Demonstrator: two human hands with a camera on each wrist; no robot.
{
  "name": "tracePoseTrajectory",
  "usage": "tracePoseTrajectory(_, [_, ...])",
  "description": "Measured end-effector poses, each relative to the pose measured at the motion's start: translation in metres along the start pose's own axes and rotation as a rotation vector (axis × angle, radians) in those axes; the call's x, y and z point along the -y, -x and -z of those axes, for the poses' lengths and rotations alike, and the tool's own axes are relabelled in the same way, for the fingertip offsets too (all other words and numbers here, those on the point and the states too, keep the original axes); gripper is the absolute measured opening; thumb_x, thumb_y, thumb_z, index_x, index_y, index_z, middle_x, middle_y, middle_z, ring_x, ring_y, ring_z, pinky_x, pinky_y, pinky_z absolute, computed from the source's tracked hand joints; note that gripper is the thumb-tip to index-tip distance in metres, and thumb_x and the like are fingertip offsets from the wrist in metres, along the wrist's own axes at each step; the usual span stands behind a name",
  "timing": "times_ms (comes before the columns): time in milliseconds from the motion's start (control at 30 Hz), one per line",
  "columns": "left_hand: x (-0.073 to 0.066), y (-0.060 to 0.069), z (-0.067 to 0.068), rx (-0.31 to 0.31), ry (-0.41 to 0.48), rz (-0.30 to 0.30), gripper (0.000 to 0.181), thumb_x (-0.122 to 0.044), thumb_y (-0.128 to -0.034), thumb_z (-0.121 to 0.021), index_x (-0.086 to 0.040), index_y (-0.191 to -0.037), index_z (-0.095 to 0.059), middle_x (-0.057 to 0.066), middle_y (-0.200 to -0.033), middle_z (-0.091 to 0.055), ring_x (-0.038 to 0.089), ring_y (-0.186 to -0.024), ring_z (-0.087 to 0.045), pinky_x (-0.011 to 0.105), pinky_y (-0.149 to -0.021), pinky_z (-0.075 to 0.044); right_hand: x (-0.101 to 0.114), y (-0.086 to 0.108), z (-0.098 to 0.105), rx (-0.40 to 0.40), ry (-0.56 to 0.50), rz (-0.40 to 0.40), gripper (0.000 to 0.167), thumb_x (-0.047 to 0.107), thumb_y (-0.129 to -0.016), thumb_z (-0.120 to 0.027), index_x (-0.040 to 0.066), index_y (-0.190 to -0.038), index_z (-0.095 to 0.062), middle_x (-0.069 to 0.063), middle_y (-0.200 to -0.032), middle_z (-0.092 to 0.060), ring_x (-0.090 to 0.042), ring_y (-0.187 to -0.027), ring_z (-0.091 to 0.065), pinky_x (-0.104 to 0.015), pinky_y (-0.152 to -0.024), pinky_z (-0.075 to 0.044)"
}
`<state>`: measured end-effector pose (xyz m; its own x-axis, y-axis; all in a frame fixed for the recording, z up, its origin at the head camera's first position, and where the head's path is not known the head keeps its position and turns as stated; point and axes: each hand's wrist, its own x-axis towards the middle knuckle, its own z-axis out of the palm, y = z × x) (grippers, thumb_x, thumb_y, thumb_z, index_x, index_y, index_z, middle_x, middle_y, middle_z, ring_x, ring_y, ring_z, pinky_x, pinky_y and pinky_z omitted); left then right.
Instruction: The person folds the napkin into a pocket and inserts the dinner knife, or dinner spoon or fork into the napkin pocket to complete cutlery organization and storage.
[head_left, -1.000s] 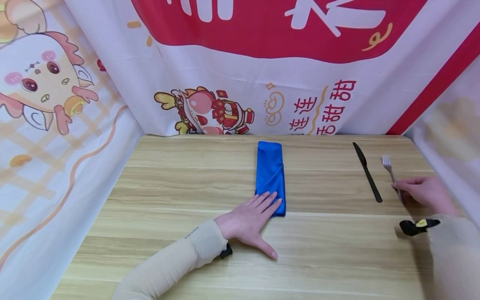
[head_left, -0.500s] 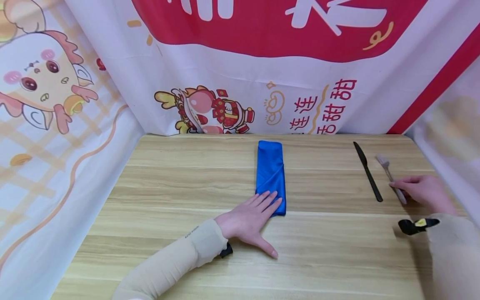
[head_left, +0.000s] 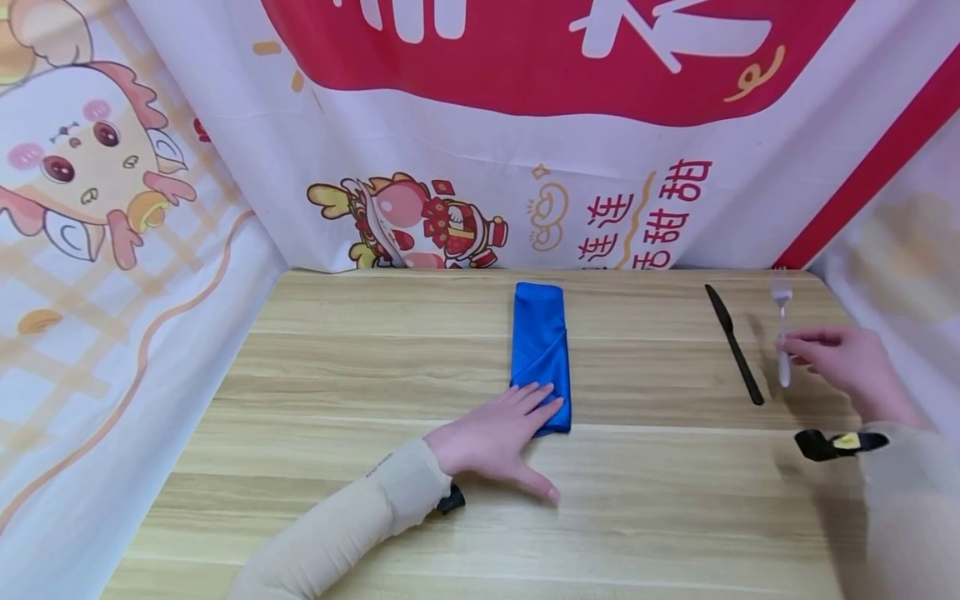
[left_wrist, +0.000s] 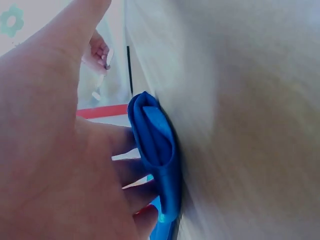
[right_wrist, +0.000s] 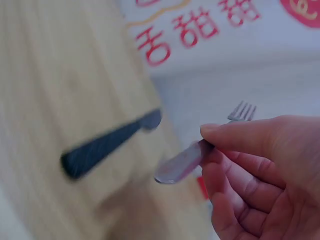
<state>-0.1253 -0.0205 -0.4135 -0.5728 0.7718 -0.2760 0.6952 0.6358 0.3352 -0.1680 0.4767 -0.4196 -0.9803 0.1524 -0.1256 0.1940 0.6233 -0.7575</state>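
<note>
A folded blue cloth (head_left: 540,333) lies lengthwise on the wooden table. My left hand (head_left: 498,433) rests its straight, spread fingers on the cloth's near end, thumb apart; the left wrist view shows the folded layers (left_wrist: 155,135) under the fingertips. At the right, my right hand (head_left: 843,362) pinches a metal fork (head_left: 783,321) by its handle, tines pointing away from me. In the right wrist view the fork (right_wrist: 180,165) is held above the table between thumb and fingers. Left of it a black knife (head_left: 735,346) lies on the table.
The wooden table (head_left: 360,358) ends at a white and red printed curtain (head_left: 465,133) along its back edge. Printed cloth (head_left: 82,333) also hangs at the left, and pale cloth (head_left: 900,250) at the right.
My right hand has lifted the fork off the table and moved it slightly away from me; the fork has turned straighter. The left hand stays on the cloth, and the knife has not moved.
</note>
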Motion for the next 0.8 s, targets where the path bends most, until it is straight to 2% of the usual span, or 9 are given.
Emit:
tracePoseTrajectory(100, [0.003, -0.003, 0.003, -0.027, 0.055, 0.003, 0.111, -0.079, -0.0815, -0.063, -0.012, -0.162, -0.027, 0.01, -0.168, -0.017, 0.026, -0.153, -0.013, 0.041, -0.121, -0.011, 0.021, 0.002, -0.002, -0.006, -0.058, 0.012, 0.037, 0.046, -0.091, -0.076, 0.016, -0.114, -0.077, 0.016, -0.086, -0.074, -0.005, -0.078, -0.069, -0.022, -0.066, -0.05])
tracePoseTrajectory(300, [0.011, -0.008, 0.01, -0.082, 0.22, 0.029, 0.099, -0.071, -0.0848, -0.067, -0.014, -0.159, -0.035, 0.006, -0.164, -0.029, 0.025, -0.15, -0.026, 0.045, -0.118, -0.026, 0.061, 0.008, -0.013, -0.029, -0.121, 0.073, 0.034, 0.04, -0.089, -0.08, 0.015, -0.112, -0.077, 0.016, -0.083, -0.074, -0.003, -0.074, -0.07, -0.019, -0.065, -0.051])
tracePoseTrajectory(400, [0.016, -0.01, 0.012, -0.123, 0.304, 0.049, 0.094, -0.068, -0.0862, -0.068, -0.018, -0.159, -0.037, 0.003, -0.162, -0.034, 0.024, -0.147, -0.033, 0.046, -0.115, -0.033, 0.08, 0.012, -0.021, -0.033, -0.124, 0.097, 0.039, 0.04, -0.088, -0.081, 0.012, -0.115, -0.076, 0.016, -0.084, -0.074, -0.005, -0.075, -0.07, -0.019, -0.066, -0.051])
tracePoseTrajectory(467, [0.018, -0.01, 0.014, -0.159, 0.367, 0.063, 0.09, -0.065, -0.0869, -0.069, -0.02, -0.158, -0.038, 0.002, -0.16, -0.037, 0.024, -0.145, -0.036, 0.046, -0.113, -0.035, 0.091, 0.015, -0.027, -0.041, -0.12, 0.113, 0.045, 0.041, -0.088, -0.081, 0.006, -0.117, -0.075, 0.013, -0.084, -0.075, -0.005, -0.075, -0.07, -0.02, -0.067, -0.053])
tracePoseTrajectory(600, [0.02, -0.013, 0.017, -0.235, 0.494, 0.09, 0.083, -0.061, -0.0872, -0.072, -0.024, -0.155, -0.044, 0.002, -0.157, -0.042, 0.023, -0.142, -0.04, 0.048, -0.111, -0.038, 0.113, 0.021, -0.039, -0.009, -0.079, 0.117, 0.058, 0.047, -0.089, -0.078, 0.001, -0.123, -0.069, 0.009, -0.092, -0.076, -0.007, -0.08, -0.071, -0.03, -0.083, -0.047])
tracePoseTrajectory(700, [0.021, -0.015, 0.019, -0.289, 0.582, 0.094, 0.078, -0.056, -0.088, -0.075, -0.023, -0.153, -0.048, -0.001, -0.154, -0.046, 0.021, -0.14, -0.043, 0.049, -0.11, -0.04, 0.127, 0.024, -0.049, 0.018, -0.109, 0.145, 0.056, 0.045, -0.09, -0.078, 0.0, -0.121, -0.068, 0.006, -0.094, -0.075, -0.011, -0.082, -0.072, -0.032, -0.086, -0.049])
tracePoseTrajectory(800, [0.021, -0.017, 0.02, -0.336, 0.671, 0.08, 0.073, -0.051, -0.0891, -0.077, -0.021, -0.151, -0.051, -0.006, -0.149, -0.051, 0.016, -0.137, -0.046, 0.048, -0.109, -0.041, 0.139, 0.026, -0.059, 0.046, -0.169, 0.195, 0.049, 0.039, -0.09, -0.079, -0.002, -0.117, -0.07, 0.004, -0.093, -0.076, -0.015, -0.083, -0.073, -0.025, -0.078, -0.056])
